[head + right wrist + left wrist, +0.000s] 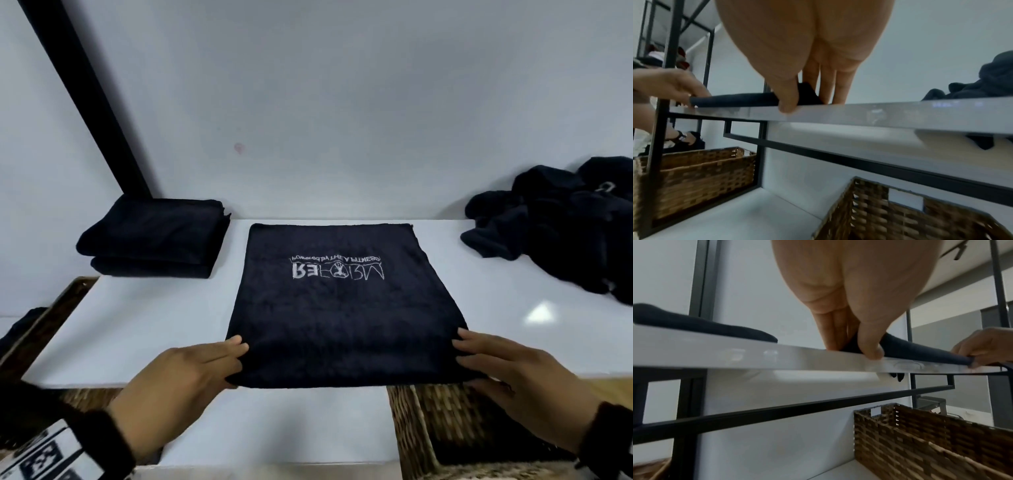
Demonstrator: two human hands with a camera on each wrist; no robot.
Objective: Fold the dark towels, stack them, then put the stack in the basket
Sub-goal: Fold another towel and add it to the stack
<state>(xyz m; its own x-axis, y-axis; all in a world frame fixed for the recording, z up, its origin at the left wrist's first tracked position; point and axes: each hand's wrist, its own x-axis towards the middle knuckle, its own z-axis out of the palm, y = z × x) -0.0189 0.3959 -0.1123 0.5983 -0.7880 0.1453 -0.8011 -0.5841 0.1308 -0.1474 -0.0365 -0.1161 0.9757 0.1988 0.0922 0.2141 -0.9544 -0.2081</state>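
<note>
A dark towel point(342, 308) with pale lettering lies flat, folded into a rectangle, in the middle of the white shelf point(154, 325). My left hand point(236, 361) pinches its near left corner, fingers on top and thumb at the front edge. My right hand point(467, 359) pinches the near right corner the same way. The left wrist view shows the left hand point(853, 350) with its thumb against the towel point(920, 352) edge. In the right wrist view the right hand point(810, 104) holds the towel point(735, 99) corner. A stack of folded dark towels point(154, 236) sits at the back left.
A heap of unfolded dark towels point(565, 233) lies at the back right. One wicker basket point(445, 428) stands on the lower shelf under my right hand, and another wicker basket point(51, 318) stands to the left. A black frame post point(85, 102) rises behind the stack.
</note>
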